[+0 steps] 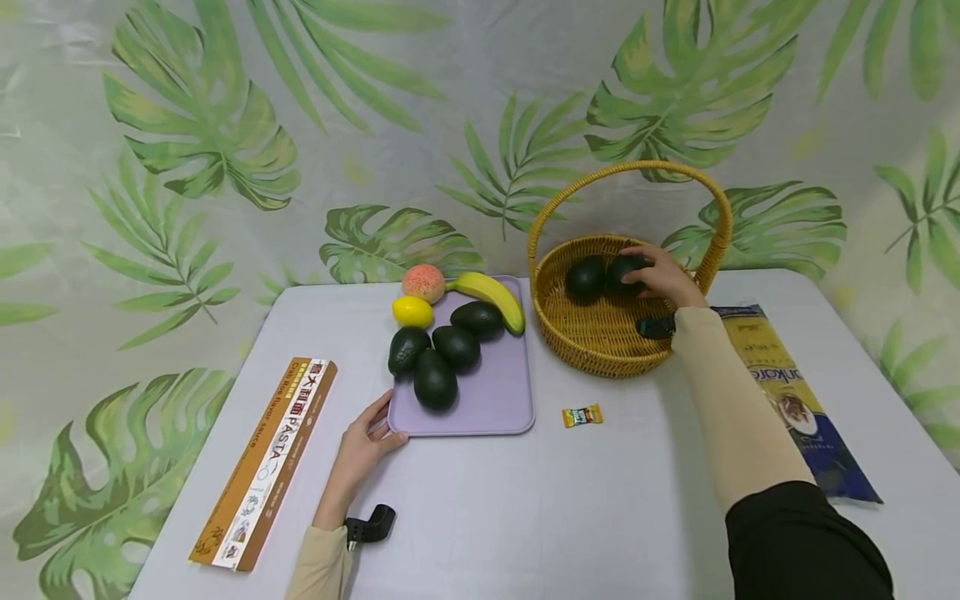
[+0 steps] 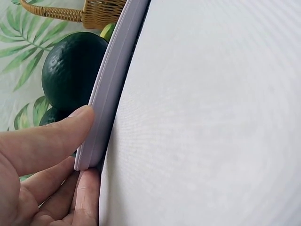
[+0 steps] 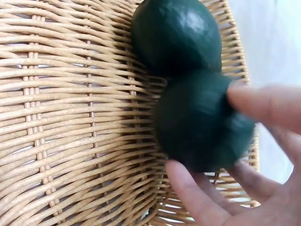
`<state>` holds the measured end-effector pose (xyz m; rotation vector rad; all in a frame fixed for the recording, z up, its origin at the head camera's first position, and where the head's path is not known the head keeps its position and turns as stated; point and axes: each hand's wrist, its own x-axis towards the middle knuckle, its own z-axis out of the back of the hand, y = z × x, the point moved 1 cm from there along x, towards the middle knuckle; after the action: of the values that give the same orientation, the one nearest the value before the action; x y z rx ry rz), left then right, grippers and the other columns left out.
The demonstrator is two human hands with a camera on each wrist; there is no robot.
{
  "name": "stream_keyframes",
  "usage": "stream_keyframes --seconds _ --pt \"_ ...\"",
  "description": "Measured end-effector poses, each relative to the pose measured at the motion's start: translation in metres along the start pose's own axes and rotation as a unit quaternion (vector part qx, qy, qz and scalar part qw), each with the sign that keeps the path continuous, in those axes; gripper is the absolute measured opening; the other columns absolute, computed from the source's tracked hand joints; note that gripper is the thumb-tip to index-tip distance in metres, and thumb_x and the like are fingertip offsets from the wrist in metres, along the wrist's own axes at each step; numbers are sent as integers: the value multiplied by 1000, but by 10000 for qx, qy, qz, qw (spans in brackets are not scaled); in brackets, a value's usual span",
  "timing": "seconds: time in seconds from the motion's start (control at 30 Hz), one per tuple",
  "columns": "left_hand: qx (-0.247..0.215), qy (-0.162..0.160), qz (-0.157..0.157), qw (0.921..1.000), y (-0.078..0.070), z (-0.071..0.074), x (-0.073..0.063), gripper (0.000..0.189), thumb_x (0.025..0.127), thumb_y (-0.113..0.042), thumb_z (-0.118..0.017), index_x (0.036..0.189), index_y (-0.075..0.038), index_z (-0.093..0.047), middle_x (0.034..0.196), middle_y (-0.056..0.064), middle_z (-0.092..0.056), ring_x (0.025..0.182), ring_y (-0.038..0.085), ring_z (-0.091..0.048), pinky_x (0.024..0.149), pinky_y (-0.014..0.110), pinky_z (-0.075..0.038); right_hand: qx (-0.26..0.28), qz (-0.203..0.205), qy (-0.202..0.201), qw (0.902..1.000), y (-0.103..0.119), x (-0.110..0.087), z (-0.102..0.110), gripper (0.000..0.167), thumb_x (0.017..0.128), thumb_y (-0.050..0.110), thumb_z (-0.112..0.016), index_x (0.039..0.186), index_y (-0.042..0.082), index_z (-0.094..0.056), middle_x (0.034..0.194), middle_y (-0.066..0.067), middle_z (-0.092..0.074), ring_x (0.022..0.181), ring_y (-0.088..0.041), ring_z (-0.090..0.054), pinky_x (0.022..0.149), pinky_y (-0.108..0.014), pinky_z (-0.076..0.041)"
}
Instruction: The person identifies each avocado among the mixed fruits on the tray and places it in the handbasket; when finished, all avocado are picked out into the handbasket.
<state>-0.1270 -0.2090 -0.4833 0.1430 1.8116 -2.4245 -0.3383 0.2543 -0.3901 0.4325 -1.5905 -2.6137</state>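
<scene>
The landmark is the lilac tray (image 1: 483, 408). The left hand (image 1: 363, 446) is at the tray's near left corner. Its thumb presses on the rim, and the other fingers sit at the underside of the edge, gripping the corner between them.

The right hand (image 1: 658, 279) is inside the wicker basket (image 1: 600, 358), which stands just right of the tray, handle raised. Its fingers and thumb are curled around an avocado (image 3: 200, 125), located in the far part of the basket. Whether this avocado bears on the basket floor cannot be told. A second avocado (image 1: 585, 279) lies against it, on the side toward the tray.

Four more avocados (image 1: 435, 381) are grouped on the left and middle of the tray. A peach (image 1: 423, 283) is at the tray's far left corner, with a lemon (image 1: 412, 312) at the left edge just nearer. A banana (image 1: 491, 300) curves along the far right corner.

A small wrapped candy (image 1: 582, 416) lies right of the tray, near its front right corner. A pasta box (image 1: 264, 464), labelled "PASTA", lies left of the tray, set at a slant. A gold-and-blue package (image 1: 798, 400) lies far right of the tray, beyond the basket, partly covered by the right sleeve (image 1: 738, 408).
</scene>
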Motion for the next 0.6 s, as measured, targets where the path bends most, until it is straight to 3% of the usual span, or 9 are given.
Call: stream_keyframes --seconds 0.13,0.27,0.43,0.6 --pt "-10 5 -9 10000 0 0 1 72 83 0 -72 146 -3 -37 144 28 -37 128 37 -43 102 33 -41 28 67 57 10000 2 0 -2 59 97 2 -49 151 4 -25 157 -23 -2 137 -42 -21 94 -57 -42" --pt "-43 -13 -24 10000 0 0 0 72 82 1 -72 146 -4 -38 143 28 -38 128 37 -43 102 32 -41 -35 181 79 9998 6 0 -3 61 96 4 -51 151 4 -24 156 -24 -6 141 -41 -12 106 -62 -29" --pt "-28 -5 -52 10000 1 -1 0 72 82 1 -72 146 -4 -38 143 28 -38 127 37 -44 102 32 -41 7 313 -97 9995 9 -2 -2 60 98 9 -52 151 4 -24 155 -23 -13 141 -39 -11 111 -62 -17" --pt "-24 -3 -94 10000 2 -1 1 72 82 2 -71 145 -3 -38 143 29 -38 127 38 -44 101 32 -42 555 580 -49 9968 17 -16 -8 60 100 17 -50 152 4 -21 154 -23 -18 136 -40 -26 110 -55 -29"
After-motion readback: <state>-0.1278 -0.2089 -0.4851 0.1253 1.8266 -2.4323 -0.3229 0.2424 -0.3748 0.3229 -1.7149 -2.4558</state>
